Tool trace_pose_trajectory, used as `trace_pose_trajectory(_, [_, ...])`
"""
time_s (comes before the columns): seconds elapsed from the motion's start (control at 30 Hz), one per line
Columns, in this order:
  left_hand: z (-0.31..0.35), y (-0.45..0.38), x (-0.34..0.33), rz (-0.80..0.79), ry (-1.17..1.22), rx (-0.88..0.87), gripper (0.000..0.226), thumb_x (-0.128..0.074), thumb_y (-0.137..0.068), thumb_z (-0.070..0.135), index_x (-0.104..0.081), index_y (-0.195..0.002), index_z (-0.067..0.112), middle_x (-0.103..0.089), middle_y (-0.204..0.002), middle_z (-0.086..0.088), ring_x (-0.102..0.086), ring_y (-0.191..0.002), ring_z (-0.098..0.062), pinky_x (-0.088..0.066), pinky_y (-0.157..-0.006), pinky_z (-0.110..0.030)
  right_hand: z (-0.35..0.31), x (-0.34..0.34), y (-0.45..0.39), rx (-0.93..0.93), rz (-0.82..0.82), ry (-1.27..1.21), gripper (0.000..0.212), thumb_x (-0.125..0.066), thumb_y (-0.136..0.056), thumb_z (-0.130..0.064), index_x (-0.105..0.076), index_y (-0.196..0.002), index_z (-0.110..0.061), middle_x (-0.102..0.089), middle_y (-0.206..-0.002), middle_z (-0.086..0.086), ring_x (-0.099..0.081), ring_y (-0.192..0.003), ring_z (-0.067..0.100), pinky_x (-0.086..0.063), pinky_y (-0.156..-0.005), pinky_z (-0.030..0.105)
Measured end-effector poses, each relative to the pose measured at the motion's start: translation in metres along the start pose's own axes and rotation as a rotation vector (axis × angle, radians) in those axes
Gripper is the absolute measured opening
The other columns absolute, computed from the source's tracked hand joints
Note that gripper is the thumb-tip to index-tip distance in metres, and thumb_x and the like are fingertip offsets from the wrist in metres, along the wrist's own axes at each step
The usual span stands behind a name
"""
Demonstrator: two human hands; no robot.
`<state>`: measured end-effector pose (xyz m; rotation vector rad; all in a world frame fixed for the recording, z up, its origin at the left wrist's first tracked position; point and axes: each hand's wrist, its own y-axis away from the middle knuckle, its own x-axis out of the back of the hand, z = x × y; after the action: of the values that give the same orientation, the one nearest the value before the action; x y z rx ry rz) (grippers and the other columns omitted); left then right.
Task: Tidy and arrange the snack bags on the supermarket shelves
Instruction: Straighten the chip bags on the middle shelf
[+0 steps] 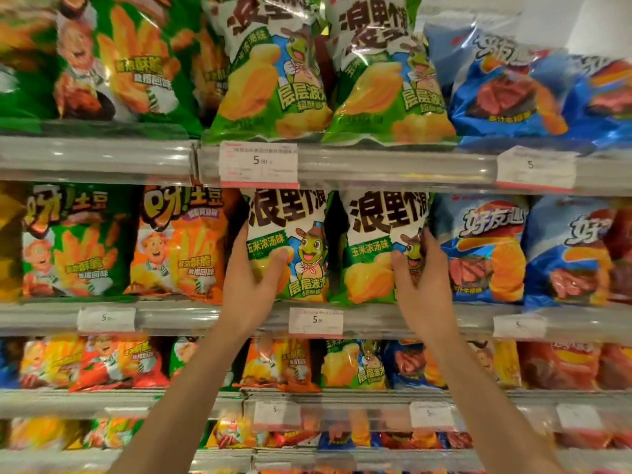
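Head view: two bare forearms reach up from the bottom of the frame to the middle shelf of a snack aisle.
Left hand [254,275]: clamped on the left edge of the left green-and-white glossy plastic corn-snack bag [290,244], thumb across its front, fingers hidden behind.
Right hand [422,278]: closed on the right edge of the right green-and-white glossy plastic corn-snack bag [379,248], thumb on the front, the film puckered under the grip.
Bags' place: both stand upright side by side on the grey metal middle shelf [205,314], above a white paper price tag [315,321].
Neighbours: an orange foil potato-stick bag [181,241] just left, a blue foil crisp bag [482,248] touching on the right.
Risk, crushing: a hard squeeze on air-filled film could likely break the contents or crease the faces.
Risk, knock-on: shifting either bag sideways may push the blue or orange neighbour askew, since the row is packed tight.
Risk, toppling: if pulled forward past the lip, a slick bag could slide off to the lower shelves.
Farther back: what stands behind the front bags cannot be seen.
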<state>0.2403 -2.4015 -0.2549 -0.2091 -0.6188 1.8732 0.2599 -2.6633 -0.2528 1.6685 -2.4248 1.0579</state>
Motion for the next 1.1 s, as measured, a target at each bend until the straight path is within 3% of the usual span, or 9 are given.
trace_pose_trajectory(0.2, [-0.005,-0.004,-0.006,-0.037,-0.028,-0.056,0.058,-0.058,-0.096,0.058,-0.037,-0.149,0.046,-0.063,-0.133,0.020,-0.063,-0.122,-0.002,-0.058,-0.099,-0.044,-0.004,-0.013,0.011,-0.019,0.016,0.059,0.072,-0.045,-0.105,-0.049,-0.017,-0.164,-0.019,-0.035,-0.160,0.009,-0.030,-0.148,0.027,-0.029,-0.122,0.050])
trace_pose_trajectory(0.33, [0.002,-0.002,0.000,-0.068,-0.063,-0.017,0.048,-0.059,-0.097,0.056,-0.036,-0.139,0.065,-0.064,-0.131,0.023,-0.064,-0.120,-0.001,-0.059,-0.099,-0.043,0.000,0.001,0.005,-0.013,-0.045,0.030,0.074,-0.054,-0.102,-0.051,-0.024,-0.163,-0.021,-0.042,-0.157,0.005,-0.038,-0.145,0.022,-0.035,-0.119,0.041])
trace_pose_trajectory(0.4, [0.005,0.001,0.003,-0.051,-0.089,0.019,0.051,-0.062,-0.094,0.060,-0.035,-0.137,0.068,-0.064,-0.130,0.026,-0.063,-0.120,0.000,-0.059,-0.099,-0.043,0.002,0.009,0.004,0.008,-0.032,0.039,0.070,-0.060,-0.099,-0.050,-0.037,-0.157,-0.019,-0.050,-0.149,0.004,-0.046,-0.139,0.021,-0.042,-0.116,0.047])
trace_pose_trajectory(0.47, [0.005,0.006,0.008,-0.008,-0.121,0.039,0.065,-0.065,-0.095,0.057,-0.033,-0.151,0.053,-0.056,-0.144,0.023,-0.055,-0.132,-0.002,-0.052,-0.108,-0.042,0.002,0.014,0.008,0.032,0.040,0.039,0.062,-0.064,-0.098,-0.045,-0.047,-0.149,-0.014,-0.052,-0.142,0.005,-0.049,-0.133,0.023,-0.047,-0.110,0.051])
trace_pose_trajectory(0.57, [0.006,0.017,0.019,0.030,-0.057,0.021,0.067,-0.066,-0.100,0.039,-0.035,-0.158,0.029,-0.049,-0.153,0.016,-0.047,-0.137,0.006,-0.044,-0.114,-0.023,-0.005,0.015,0.027,0.074,0.127,0.012,0.045,-0.067,-0.098,-0.031,-0.054,-0.137,-0.013,-0.052,-0.134,0.005,-0.052,-0.126,0.022,-0.049,-0.107,0.049])
trace_pose_trajectory(0.7, [0.009,0.030,0.043,0.063,0.012,-0.026,0.039,-0.065,-0.102,0.024,-0.054,-0.139,0.026,-0.061,-0.135,0.015,-0.058,-0.123,0.005,-0.047,-0.098,-0.011,-0.017,0.010,0.059,0.079,0.194,-0.026,0.026,-0.064,-0.100,-0.027,-0.059,-0.124,-0.017,-0.060,-0.118,-0.002,-0.058,-0.111,0.007,-0.052,-0.093,0.033])
trace_pose_trajectory(0.83, [0.000,0.036,0.084,0.069,0.073,-0.020,0.013,-0.067,-0.101,0.023,-0.066,-0.114,0.023,-0.070,-0.108,0.015,-0.068,-0.104,-0.006,-0.054,-0.089,-0.024,-0.041,-0.019,0.089,-0.090,0.107,-0.113,0.014,-0.062,-0.101,-0.022,-0.060,-0.104,-0.036,-0.067,-0.101,-0.027,-0.062,-0.092,-0.011,-0.049,-0.076,0.009])
trace_pose_trajectory(0.97, [-0.016,0.033,0.135,0.098,0.169,0.039,0.010,-0.068,-0.100,0.019,-0.066,-0.109,0.019,-0.074,-0.098,0.009,-0.072,-0.091,-0.009,-0.056,-0.079,-0.019,-0.064,-0.065,0.114,-0.203,0.071,-0.201,0.012,-0.061,-0.100,-0.016,-0.065,-0.102,-0.028,-0.073,-0.097,-0.006,-0.070,-0.092,0.013,-0.059,-0.084,0.038])
trace_pose_trajectory(1.1, [-0.040,0.029,0.182,0.132,0.153,0.083,0.010,-0.067,-0.100,0.020,-0.066,-0.110,0.021,-0.074,-0.099,0.012,-0.070,-0.089,-0.001,-0.051,-0.073,-0.010,-0.086,-0.108,0.133,-0.240,0.059,-0.241,0.012,-0.061,-0.100,-0.014,-0.068,-0.101,-0.024,-0.074,-0.090,-0.003,-0.071,-0.085,0.020,-0.059,-0.080,0.044])
